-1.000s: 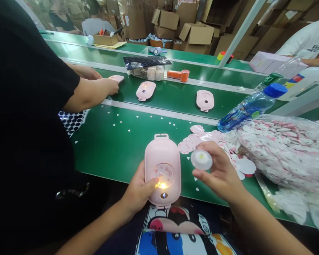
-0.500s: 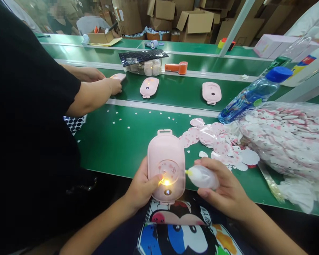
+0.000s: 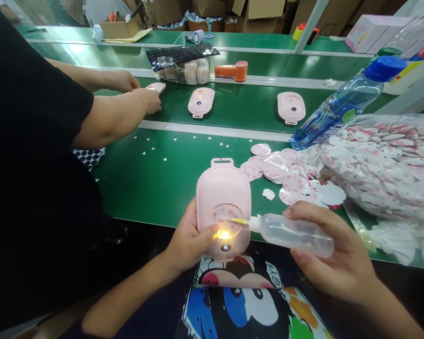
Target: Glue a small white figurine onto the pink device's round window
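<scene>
Pink case point(image 3: 223, 186): upright above the lap at the green table's point(image 3: 134, 197) near edge, amber light lit. Left hand point(image 3: 189, 238) grips its side, thumb on front. Right hand point(image 3: 334, 249) pinches clear bottle point(image 3: 297, 235), yellow tip over case's round recess. Round stickers point(image 3: 275, 165) beyond, right; then bulging plastic bag point(image 3: 385, 165) and blue-capped bottle point(image 3: 346, 106).
</scene>
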### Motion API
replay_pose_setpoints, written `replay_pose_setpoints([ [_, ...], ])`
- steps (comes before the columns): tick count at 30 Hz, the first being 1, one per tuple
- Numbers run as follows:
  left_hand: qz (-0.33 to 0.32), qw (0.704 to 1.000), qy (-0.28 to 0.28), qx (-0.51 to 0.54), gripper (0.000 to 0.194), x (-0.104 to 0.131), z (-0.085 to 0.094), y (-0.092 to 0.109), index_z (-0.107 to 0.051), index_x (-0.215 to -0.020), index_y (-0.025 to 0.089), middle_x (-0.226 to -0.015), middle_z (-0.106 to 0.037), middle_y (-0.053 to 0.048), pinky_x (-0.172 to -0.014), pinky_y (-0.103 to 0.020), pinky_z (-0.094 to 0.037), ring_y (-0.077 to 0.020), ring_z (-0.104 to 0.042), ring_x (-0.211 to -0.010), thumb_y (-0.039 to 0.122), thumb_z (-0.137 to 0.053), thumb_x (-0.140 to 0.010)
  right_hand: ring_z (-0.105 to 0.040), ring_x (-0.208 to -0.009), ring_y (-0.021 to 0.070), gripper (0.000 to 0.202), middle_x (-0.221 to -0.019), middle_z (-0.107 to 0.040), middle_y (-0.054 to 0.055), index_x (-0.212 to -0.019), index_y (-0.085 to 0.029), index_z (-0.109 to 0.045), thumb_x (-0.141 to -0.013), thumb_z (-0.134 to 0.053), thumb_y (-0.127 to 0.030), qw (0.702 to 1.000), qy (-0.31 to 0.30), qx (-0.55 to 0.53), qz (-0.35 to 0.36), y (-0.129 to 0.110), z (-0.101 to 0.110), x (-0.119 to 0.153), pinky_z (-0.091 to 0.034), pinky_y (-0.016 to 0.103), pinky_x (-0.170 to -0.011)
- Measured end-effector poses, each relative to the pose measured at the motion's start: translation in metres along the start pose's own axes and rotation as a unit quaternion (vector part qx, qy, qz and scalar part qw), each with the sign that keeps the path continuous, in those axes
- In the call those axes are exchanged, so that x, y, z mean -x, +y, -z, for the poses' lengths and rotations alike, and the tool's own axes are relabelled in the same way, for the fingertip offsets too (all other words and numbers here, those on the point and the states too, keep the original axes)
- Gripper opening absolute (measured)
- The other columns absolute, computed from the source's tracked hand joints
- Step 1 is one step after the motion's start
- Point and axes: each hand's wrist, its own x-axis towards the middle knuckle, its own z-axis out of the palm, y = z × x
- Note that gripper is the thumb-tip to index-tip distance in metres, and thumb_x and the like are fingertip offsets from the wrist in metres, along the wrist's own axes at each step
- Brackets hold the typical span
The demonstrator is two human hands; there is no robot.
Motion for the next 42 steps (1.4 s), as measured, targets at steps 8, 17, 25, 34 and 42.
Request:
replay_pose_setpoints([
  [8,-0.025,0.998,-0.007,0.056,0.06,0.011,-0.005,0.003,-0.056,-0.095,0.031,-0.087,-0.071,0.006,-0.056,-0.004,-0.071,-0.0049,-0.075,-0.07,0.022,-0.105,-0.061,-0.055,-0.077,0.0044,0.022,-0.089,-0.056,0.005,-0.104,-0.017,-0.048,-0.082,-0.048,-0.017,0.999,0.035,0.012,-0.002,-0.009,0.002,-0.001,-0.046,0.011,-0.064],
  [17,-0.012,0.999,-0.001,0.05,0.084,0.014,-0.007,0.003,-0.056,-0.093,0.029,-0.087,-0.072,0.006,-0.059,-0.004,-0.073,-0.0074,-0.076,-0.074,0.038,-0.121,-0.04,-0.054,-0.078,0.0052,0.022,-0.089,-0.056,0.005,-0.104,-0.018,-0.05,-0.082,-0.049,-0.016,0.999,0.032,-0.011,-0.029,-0.011,0.002,0.003,-0.045,0.011,-0.063],
  [25,-0.002,0.998,-0.013,0.054,0.094,0.011,-0.008,0.003,-0.056,-0.09,0.031,-0.083,-0.072,0.009,-0.056,-0.004,-0.071,-0.0055,-0.075,-0.069,0.043,-0.126,-0.029,-0.055,-0.082,0.0031,0.021,-0.09,-0.057,0.002,-0.102,-0.019,-0.052,-0.082,-0.051,-0.017,0.998,0.054,0.0,-0.043,-0.01,0.002,0.005,-0.046,0.007,-0.07],
  [34,-0.003,0.998,-0.046,0.054,0.081,0.012,-0.009,0.004,-0.057,-0.086,0.032,-0.082,-0.072,0.011,-0.056,-0.002,-0.072,-0.0039,-0.075,-0.069,0.04,-0.121,-0.038,-0.055,-0.079,0.0034,0.019,-0.09,-0.057,0.001,-0.101,-0.021,-0.052,-0.082,-0.051,-0.02,0.996,0.044,-0.018,-0.072,-0.012,0.002,0.008,-0.046,0.008,-0.066],
  [42,0.002,0.997,-0.048,0.053,0.08,0.012,-0.009,0.005,-0.057,-0.086,0.032,-0.082,-0.072,0.01,-0.056,-0.002,-0.072,-0.0039,-0.075,-0.068,0.039,-0.121,-0.039,-0.055,-0.081,0.0051,0.021,-0.092,-0.057,0.002,-0.102,-0.022,-0.053,-0.081,-0.052,-0.02,0.995,0.053,-0.019,-0.079,-0.01,0.003,0.008,-0.047,0.011,-0.068],
])
